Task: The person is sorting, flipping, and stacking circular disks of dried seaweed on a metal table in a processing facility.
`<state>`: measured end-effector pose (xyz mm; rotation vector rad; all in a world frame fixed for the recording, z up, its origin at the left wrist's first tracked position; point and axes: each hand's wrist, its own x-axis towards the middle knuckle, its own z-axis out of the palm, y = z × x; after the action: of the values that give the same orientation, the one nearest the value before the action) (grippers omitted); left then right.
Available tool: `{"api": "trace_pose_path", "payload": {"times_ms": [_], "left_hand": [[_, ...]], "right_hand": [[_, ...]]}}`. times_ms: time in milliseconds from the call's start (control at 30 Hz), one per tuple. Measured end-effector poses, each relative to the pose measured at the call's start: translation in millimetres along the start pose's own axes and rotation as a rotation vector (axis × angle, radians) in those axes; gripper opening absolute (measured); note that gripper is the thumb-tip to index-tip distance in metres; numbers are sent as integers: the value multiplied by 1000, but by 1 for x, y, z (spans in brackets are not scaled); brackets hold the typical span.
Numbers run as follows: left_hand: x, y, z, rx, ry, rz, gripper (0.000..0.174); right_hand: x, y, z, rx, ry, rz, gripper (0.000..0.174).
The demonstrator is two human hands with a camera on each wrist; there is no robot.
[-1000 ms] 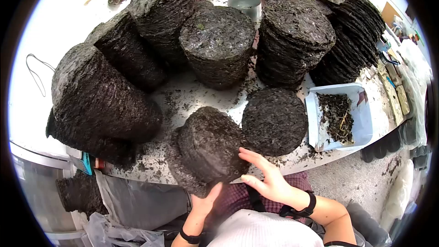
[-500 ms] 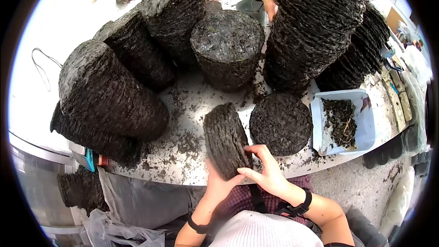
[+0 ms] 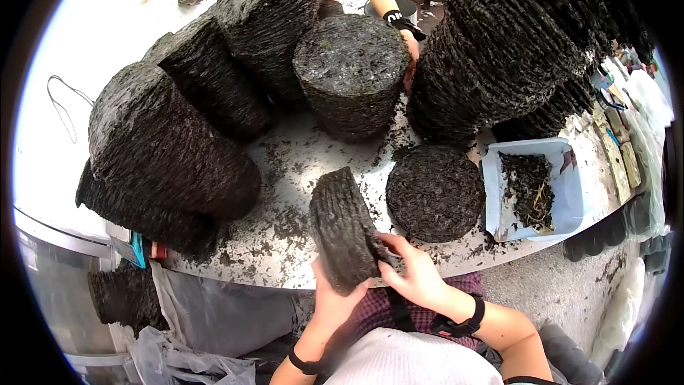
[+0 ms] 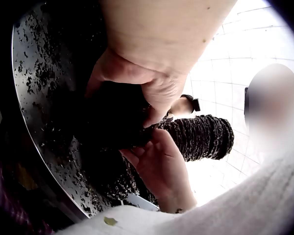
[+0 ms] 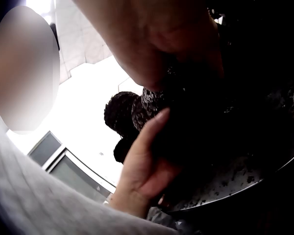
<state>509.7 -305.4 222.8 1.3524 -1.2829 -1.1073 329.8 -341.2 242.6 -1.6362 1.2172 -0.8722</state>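
A thick stack of dark dried seaweed discs (image 3: 343, 228) stands tilted on its edge at the table's front rim. My left hand (image 3: 329, 298) holds it from below and behind, thumb round its lower edge. My right hand (image 3: 412, 274) grips its right face with curled fingers. In the left wrist view the left hand (image 4: 142, 73) wraps the dark stack (image 4: 112, 117). In the right wrist view the right hand (image 5: 171, 39) is on top of it, with the left hand (image 5: 144, 161) pressed against the stack's near side.
A low round stack (image 3: 434, 192) lies just right of the held one. A pale blue tray (image 3: 570, 196) of scraps sits further right. Tall seaweed stacks (image 3: 171, 150) crowd the left and back. Another person's hand (image 3: 410, 46) touches the tall back-right stack (image 3: 499, 50). Crumbs cover the table (image 3: 285, 164).
The stack went from lying flat under my hands to standing on edge in both hands. At the back right another person brought in a tall stack.
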Motion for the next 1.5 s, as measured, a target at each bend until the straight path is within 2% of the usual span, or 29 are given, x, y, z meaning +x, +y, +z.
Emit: {"api": "trace_pose_path", "payload": {"times_ms": [67, 100, 167, 200, 233, 300, 367, 400, 433, 500, 533, 567, 633, 667, 733, 767, 833, 900, 967, 1067, 1167, 1300, 1400, 1500], "left_hand": [[-2, 2, 6, -45, -31, 45, 87], [-6, 3, 9, -169, 12, 12, 90], [-8, -4, 7, -143, 140, -110, 93], [-8, -3, 7, 15, 207, 14, 75], [-14, -17, 2, 49, 238, 58, 75], [-25, -37, -12, -54, 273, -26, 71], [-32, -38, -30, -251, 247, -92, 64], [-34, -34, -32, -354, 278, -44, 59], [-35, -31, -37, -454, 253, -35, 61], [-41, -39, -47, -626, 298, -110, 63], [-41, -31, -46, -660, 297, -132, 64], [-39, -17, -42, -694, 292, -154, 66], [-33, -12, -31, -690, 289, -183, 68], [-32, -15, -26, -642, 299, -199, 68], [-32, -14, -19, -565, 288, -267, 68], [-29, -5, -10, -543, 289, -261, 63], [-28, -1, -2, -418, 180, -226, 55], [-29, -5, -1, -353, 144, -224, 50], [-28, -20, -14, -319, 51, -273, 63], [-32, -29, -17, -317, 152, -225, 64], [-34, -28, -13, -555, 274, -238, 65], [-42, -35, -21, -570, 266, -216, 68], [-33, -16, -11, -498, 241, -182, 56], [-31, -19, -6, -491, 187, -274, 46]], "right_hand": [[-3, -5, 3, -177, -12, -73, 53], [-5, -3, 7, -208, -15, -111, 53], [-6, 0, 10, -217, -12, -215, 52], [-8, 1, 12, -196, -21, -200, 51], [-9, 2, 12, -175, -29, -186, 51], [-9, -9, -2, -106, -25, -58, 44], [-12, -12, -18, -28, 248, -4, 30], [-11, -4, -29, -139, 440, -103, 27], [-12, 2, -43, -129, 524, -8, 26], [-8, 24, -73, 141, 632, 153, 29], [-4, 28, -92, 203, 554, 174, 36], [5, 50, -90, -121, 746, 16, 47], [-4, 51, -92, -474, 726, -22, 54], [-5, 39, -83, -331, 599, -68, 55], [-11, 12, -54, -235, 312, -198, 55], [-12, 1, -39, -283, 152, -292, 54], [-11, -13, -10, -314, -25, -307, 53], [-10, -1, 10, -170, -64, -245, 52], [-5, -4, 10, -139, -96, -269, 48], [0, 0, 3, -33, -186, -273, 48], [8, -9, -19, -170, -99, -370, 43], [72, -3, -83, -478, 166, -286, 25], [113, 14, -104, -815, 106, -258, 17], [141, 39, -95, -1043, 31, -279, 11]]}}
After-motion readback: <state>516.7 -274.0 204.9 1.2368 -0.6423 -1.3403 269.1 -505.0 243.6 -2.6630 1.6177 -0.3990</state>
